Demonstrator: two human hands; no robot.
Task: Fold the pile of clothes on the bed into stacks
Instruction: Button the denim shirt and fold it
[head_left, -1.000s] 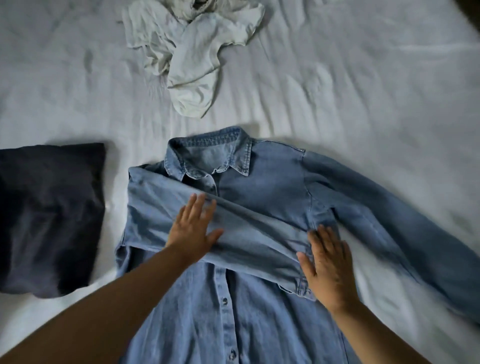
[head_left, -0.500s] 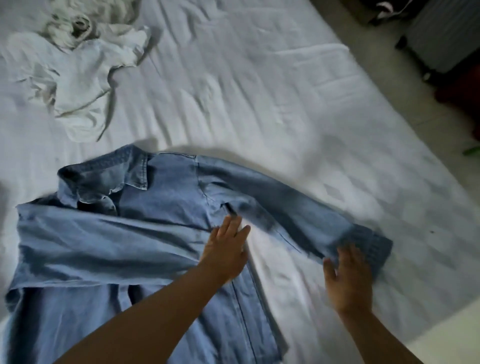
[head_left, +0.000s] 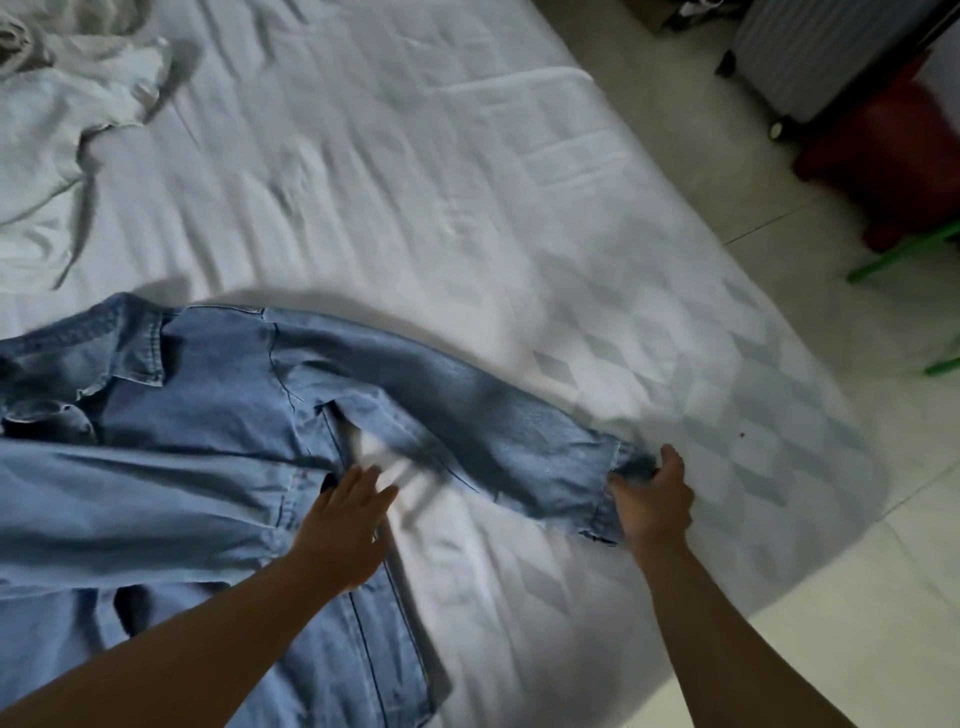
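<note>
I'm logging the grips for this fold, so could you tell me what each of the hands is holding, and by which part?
The right hand grips the denim shirt by the cuff of its outstretched sleeve. The left hand holds nothing; it rests flat on the shirt's side.

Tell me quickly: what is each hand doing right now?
Left hand: open, fingers straight, flat on the denim shirt.
Right hand: grips the shirt's sleeve cuff.

A home bedroom: white-sheeted bed (head_left: 467, 182), tiled floor (head_left: 831, 597), suitcase (head_left: 810, 47).

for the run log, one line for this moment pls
step: second sleeve | right hand grips denim shirt cuff | left hand flat on shirt
</note>
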